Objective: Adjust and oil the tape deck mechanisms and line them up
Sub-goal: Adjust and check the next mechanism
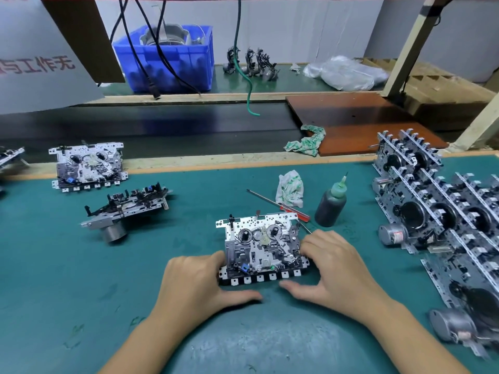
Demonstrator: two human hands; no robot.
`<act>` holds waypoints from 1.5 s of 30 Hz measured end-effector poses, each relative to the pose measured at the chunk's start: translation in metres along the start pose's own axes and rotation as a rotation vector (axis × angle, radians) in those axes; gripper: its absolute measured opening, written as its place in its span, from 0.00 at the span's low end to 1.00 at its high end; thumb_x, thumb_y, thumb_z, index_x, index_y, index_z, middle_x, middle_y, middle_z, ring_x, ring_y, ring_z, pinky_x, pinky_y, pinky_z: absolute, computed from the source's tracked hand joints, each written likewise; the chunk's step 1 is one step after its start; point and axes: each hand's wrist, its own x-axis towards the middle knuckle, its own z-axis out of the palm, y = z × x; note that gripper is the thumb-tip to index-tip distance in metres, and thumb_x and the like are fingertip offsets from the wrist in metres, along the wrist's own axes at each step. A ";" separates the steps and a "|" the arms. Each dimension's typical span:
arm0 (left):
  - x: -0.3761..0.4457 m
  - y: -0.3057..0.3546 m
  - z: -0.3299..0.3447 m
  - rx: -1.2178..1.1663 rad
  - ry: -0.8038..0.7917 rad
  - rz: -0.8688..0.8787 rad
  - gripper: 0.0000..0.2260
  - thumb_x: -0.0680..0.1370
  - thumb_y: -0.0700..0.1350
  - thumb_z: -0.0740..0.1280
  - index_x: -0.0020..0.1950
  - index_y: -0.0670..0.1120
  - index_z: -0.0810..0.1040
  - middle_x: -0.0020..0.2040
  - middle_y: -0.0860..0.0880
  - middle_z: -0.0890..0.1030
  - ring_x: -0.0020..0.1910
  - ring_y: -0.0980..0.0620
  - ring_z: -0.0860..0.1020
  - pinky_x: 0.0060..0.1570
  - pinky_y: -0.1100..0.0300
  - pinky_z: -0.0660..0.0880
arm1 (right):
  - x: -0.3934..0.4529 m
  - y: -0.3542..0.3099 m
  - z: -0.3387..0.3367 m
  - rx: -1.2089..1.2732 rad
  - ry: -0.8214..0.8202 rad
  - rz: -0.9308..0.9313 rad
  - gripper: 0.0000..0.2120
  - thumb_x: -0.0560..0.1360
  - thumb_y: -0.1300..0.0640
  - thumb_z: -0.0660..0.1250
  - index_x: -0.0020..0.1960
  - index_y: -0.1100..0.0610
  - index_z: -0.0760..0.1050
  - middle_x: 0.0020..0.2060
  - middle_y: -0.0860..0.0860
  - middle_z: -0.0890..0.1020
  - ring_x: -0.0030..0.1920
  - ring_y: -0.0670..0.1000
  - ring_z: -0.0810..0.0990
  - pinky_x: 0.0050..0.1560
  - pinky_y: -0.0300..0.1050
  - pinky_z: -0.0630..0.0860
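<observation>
A tape deck mechanism (262, 249) lies face-up on the green mat (81, 265), just in front of the oil bottle (330, 205) and the red-handled screwdriver (278, 205). The left hand (194, 284) and right hand (332, 265) flank it, fingers against its side edges and thumbs lying straight on the mat below the key row — steadying, it seems, not clamping. To adjust it well, keep the frame flat and square, fingertips clear of reels and springs — and oil sparingly, I judge.
</observation>
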 end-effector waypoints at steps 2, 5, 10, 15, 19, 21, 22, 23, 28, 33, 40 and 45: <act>-0.003 0.000 0.000 -0.020 -0.020 0.055 0.30 0.61 0.74 0.61 0.25 0.46 0.69 0.17 0.51 0.68 0.16 0.51 0.69 0.17 0.65 0.65 | 0.001 -0.001 0.000 -0.029 0.028 0.016 0.27 0.65 0.31 0.62 0.30 0.56 0.72 0.28 0.47 0.73 0.31 0.49 0.71 0.40 0.40 0.64; -0.004 0.001 -0.003 -0.042 -0.002 0.092 0.29 0.62 0.72 0.62 0.24 0.46 0.68 0.17 0.51 0.67 0.16 0.51 0.69 0.16 0.66 0.65 | 0.003 -0.005 0.001 -0.061 0.051 0.055 0.28 0.65 0.30 0.62 0.29 0.57 0.72 0.27 0.47 0.73 0.30 0.50 0.72 0.39 0.41 0.64; -0.004 -0.002 -0.008 -0.059 0.002 0.003 0.29 0.61 0.74 0.60 0.24 0.47 0.69 0.17 0.50 0.68 0.17 0.50 0.69 0.18 0.66 0.66 | 0.002 -0.004 -0.004 0.027 -0.021 -0.068 0.22 0.69 0.37 0.64 0.31 0.56 0.71 0.29 0.47 0.71 0.31 0.49 0.69 0.41 0.40 0.66; -0.007 -0.005 -0.017 -0.400 0.070 -0.054 0.30 0.67 0.75 0.59 0.28 0.48 0.70 0.22 0.49 0.65 0.22 0.56 0.59 0.24 0.69 0.58 | 0.005 -0.017 -0.007 0.332 0.026 0.053 0.21 0.69 0.41 0.66 0.29 0.57 0.66 0.26 0.49 0.68 0.30 0.49 0.65 0.36 0.43 0.66; -0.008 -0.001 -0.018 -0.590 0.141 -0.017 0.25 0.75 0.68 0.58 0.31 0.48 0.67 0.25 0.50 0.63 0.25 0.60 0.57 0.24 0.67 0.57 | 0.008 -0.023 -0.016 0.885 -0.012 0.275 0.19 0.71 0.43 0.63 0.27 0.52 0.66 0.25 0.52 0.69 0.29 0.47 0.67 0.33 0.41 0.63; -0.010 0.002 -0.015 -0.624 0.110 -0.014 0.29 0.77 0.67 0.57 0.27 0.46 0.66 0.24 0.50 0.60 0.25 0.59 0.56 0.24 0.65 0.56 | 0.010 -0.024 -0.019 1.060 -0.049 0.354 0.19 0.70 0.43 0.64 0.25 0.53 0.67 0.22 0.50 0.69 0.27 0.45 0.68 0.33 0.36 0.63; -0.010 0.003 -0.013 -0.644 0.092 -0.028 0.30 0.77 0.67 0.56 0.26 0.45 0.64 0.24 0.51 0.58 0.25 0.58 0.56 0.24 0.64 0.55 | 0.011 -0.024 -0.020 1.121 -0.064 0.387 0.20 0.69 0.43 0.64 0.24 0.54 0.67 0.21 0.49 0.69 0.26 0.44 0.68 0.32 0.34 0.64; -0.010 0.004 -0.012 -0.663 0.077 -0.053 0.30 0.77 0.68 0.56 0.27 0.44 0.63 0.24 0.54 0.57 0.24 0.57 0.56 0.24 0.63 0.55 | 0.012 -0.023 -0.021 1.156 -0.069 0.411 0.21 0.68 0.43 0.65 0.24 0.55 0.66 0.20 0.49 0.69 0.25 0.44 0.68 0.32 0.33 0.64; -0.005 0.002 -0.007 -0.667 0.108 -0.136 0.26 0.78 0.64 0.55 0.28 0.46 0.66 0.20 0.57 0.64 0.21 0.59 0.63 0.25 0.62 0.62 | 0.015 -0.024 -0.016 1.138 -0.085 0.505 0.26 0.67 0.39 0.63 0.24 0.59 0.66 0.20 0.51 0.69 0.25 0.48 0.67 0.32 0.37 0.64; -0.005 0.000 -0.008 -0.636 0.166 -0.168 0.23 0.78 0.61 0.55 0.30 0.48 0.67 0.20 0.52 0.67 0.20 0.59 0.65 0.25 0.67 0.62 | 0.007 -0.015 -0.015 0.715 -0.160 0.436 0.29 0.60 0.32 0.68 0.28 0.59 0.66 0.22 0.48 0.66 0.26 0.44 0.63 0.31 0.42 0.60; 0.007 0.006 -0.019 -0.525 0.335 -0.261 0.11 0.71 0.58 0.64 0.35 0.52 0.72 0.35 0.55 0.76 0.32 0.55 0.73 0.34 0.61 0.71 | 0.012 -0.018 -0.019 0.831 -0.160 0.375 0.21 0.61 0.41 0.72 0.52 0.38 0.71 0.51 0.38 0.77 0.56 0.43 0.75 0.55 0.33 0.68; 0.025 0.028 -0.034 -0.530 0.142 0.033 0.10 0.73 0.54 0.67 0.53 0.58 0.78 0.51 0.61 0.78 0.52 0.61 0.75 0.53 0.71 0.68 | 0.017 -0.020 -0.019 0.957 -0.163 0.363 0.16 0.65 0.50 0.73 0.51 0.43 0.74 0.49 0.41 0.79 0.52 0.47 0.78 0.56 0.41 0.72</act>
